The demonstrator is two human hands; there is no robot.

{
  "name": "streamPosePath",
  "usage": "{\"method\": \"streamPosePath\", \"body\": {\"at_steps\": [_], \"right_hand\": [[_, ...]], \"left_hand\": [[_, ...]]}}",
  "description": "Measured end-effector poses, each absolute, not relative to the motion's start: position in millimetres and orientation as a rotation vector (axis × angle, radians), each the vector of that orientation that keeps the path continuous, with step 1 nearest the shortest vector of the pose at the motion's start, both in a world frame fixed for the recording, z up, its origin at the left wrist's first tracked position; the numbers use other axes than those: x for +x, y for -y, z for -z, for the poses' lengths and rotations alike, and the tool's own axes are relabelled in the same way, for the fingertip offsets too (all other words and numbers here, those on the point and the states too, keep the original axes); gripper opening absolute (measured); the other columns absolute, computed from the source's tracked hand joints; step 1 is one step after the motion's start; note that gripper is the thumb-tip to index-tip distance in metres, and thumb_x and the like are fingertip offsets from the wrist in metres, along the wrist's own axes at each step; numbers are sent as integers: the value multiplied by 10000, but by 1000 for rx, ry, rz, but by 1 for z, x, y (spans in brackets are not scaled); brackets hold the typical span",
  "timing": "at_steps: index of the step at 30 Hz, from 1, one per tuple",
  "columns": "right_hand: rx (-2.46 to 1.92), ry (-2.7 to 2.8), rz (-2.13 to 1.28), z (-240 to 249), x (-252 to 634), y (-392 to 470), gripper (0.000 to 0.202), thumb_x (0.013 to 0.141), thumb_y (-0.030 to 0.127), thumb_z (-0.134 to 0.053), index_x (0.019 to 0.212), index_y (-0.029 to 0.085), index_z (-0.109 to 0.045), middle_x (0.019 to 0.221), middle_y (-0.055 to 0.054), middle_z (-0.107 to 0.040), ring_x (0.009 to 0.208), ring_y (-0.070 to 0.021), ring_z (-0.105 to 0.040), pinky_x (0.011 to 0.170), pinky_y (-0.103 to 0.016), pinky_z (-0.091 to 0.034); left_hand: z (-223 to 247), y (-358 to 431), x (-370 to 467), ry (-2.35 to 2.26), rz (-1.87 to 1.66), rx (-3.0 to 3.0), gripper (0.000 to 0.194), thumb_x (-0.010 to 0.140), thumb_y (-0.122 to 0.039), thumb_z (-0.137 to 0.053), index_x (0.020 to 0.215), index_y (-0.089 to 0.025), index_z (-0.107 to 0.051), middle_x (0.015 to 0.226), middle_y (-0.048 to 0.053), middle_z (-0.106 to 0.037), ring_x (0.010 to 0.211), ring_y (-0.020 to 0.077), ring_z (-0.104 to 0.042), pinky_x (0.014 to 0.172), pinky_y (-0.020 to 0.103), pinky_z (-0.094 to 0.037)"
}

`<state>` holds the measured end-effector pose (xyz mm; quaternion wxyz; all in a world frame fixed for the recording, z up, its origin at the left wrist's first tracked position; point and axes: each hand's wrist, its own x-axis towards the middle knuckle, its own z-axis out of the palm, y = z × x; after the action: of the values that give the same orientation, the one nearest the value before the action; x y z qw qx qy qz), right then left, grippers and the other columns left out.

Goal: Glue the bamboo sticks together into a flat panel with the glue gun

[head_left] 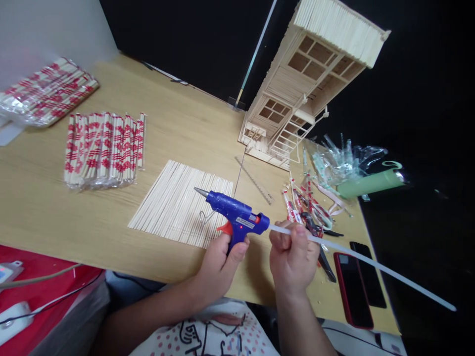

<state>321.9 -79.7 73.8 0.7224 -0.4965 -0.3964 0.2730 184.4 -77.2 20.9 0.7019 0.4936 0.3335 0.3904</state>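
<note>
My left hand (222, 264) is wrapped round the handle of a blue glue gun (232, 210), whose metal nozzle points to the left. A small red light glows on its body. The fingers of my right hand (295, 257) pinch a long white glue stick (371, 262), and one end of it enters the back of the gun. The stick's free end reaches far out to the right. Beneath the gun, a flat panel of pale wooden sticks (166, 202) lies on the table.
A wooden stick model house (297, 89) stands at the back. Wrapped chopsticks (104, 148) lie left, near another bagged bundle (48, 91). A clear ruler (256, 183), a green bottle (371, 183), torn wrappers (345, 155) and a red-cased phone (352, 291) are on the right.
</note>
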Motion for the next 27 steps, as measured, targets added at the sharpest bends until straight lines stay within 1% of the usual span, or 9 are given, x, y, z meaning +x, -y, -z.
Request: {"method": "streamPosePath", "body": {"at_steps": [5,8,12,15,19,22,24,27], "right_hand": [[-1118,991,-376,-73,320,82,479,1048,300,-540,603,183,-407,579,49,-362,532,-99,-372,523,-263,-299],[-1138,1004,-372,-73,319,83,471,1054,299,-525,611,187,-412,586,46,-364,537,-105,-383,534,-270,-310],[-1218,959,-377,-74,318,84,476,1048,321,-536,610,200,-394,587,44,-350,533,-109,-365,518,-271,-295],[-1360,969,-306,-73,321,84,481,1043,369,-538,610,214,-396,579,41,-353,516,-113,-352,498,-280,-273],[-1529,1046,-204,-68,327,82,501,1045,413,-531,598,209,-433,568,39,-359,509,-111,-346,504,-293,-251],[-1540,1077,-236,-62,329,80,523,1054,435,-512,594,212,-406,563,45,-350,507,-108,-346,507,-286,-257],[-1514,1105,-289,-58,330,79,533,1065,468,-475,603,214,-400,573,45,-357,518,-110,-362,512,-274,-284],[-1485,1157,-443,-53,329,77,499,1045,569,-466,702,208,-496,640,33,-432,569,-120,-430,542,-254,-366]], "left_hand": [[-27,76,185,-729,-873,1087,444,1013,-589,-482,1012,-162,-603,749,6,-538,620,104,-446,551,233,-360],[-36,75,189,-694,-862,1005,471,990,-629,-500,958,-166,-576,708,-18,-493,580,90,-407,528,225,-332],[-46,74,196,-612,-810,796,497,934,-674,-572,883,-184,-509,680,-52,-428,537,65,-339,494,206,-280],[-46,73,201,-611,-773,707,530,888,-703,-619,860,-190,-489,666,-63,-414,516,53,-324,473,194,-249],[-38,69,206,-657,-724,665,587,846,-758,-620,823,-189,-473,623,-76,-407,472,41,-321,442,188,-201],[-32,66,209,-689,-717,639,616,826,-792,-605,816,-192,-467,600,-82,-411,446,39,-324,426,185,-187],[-31,64,209,-701,-723,604,627,818,-808,-596,831,-194,-469,593,-86,-412,435,37,-317,420,181,-184],[-33,65,210,-705,-732,537,644,804,-827,-594,857,-196,-473,592,-91,-414,427,33,-303,414,171,-172]]}}
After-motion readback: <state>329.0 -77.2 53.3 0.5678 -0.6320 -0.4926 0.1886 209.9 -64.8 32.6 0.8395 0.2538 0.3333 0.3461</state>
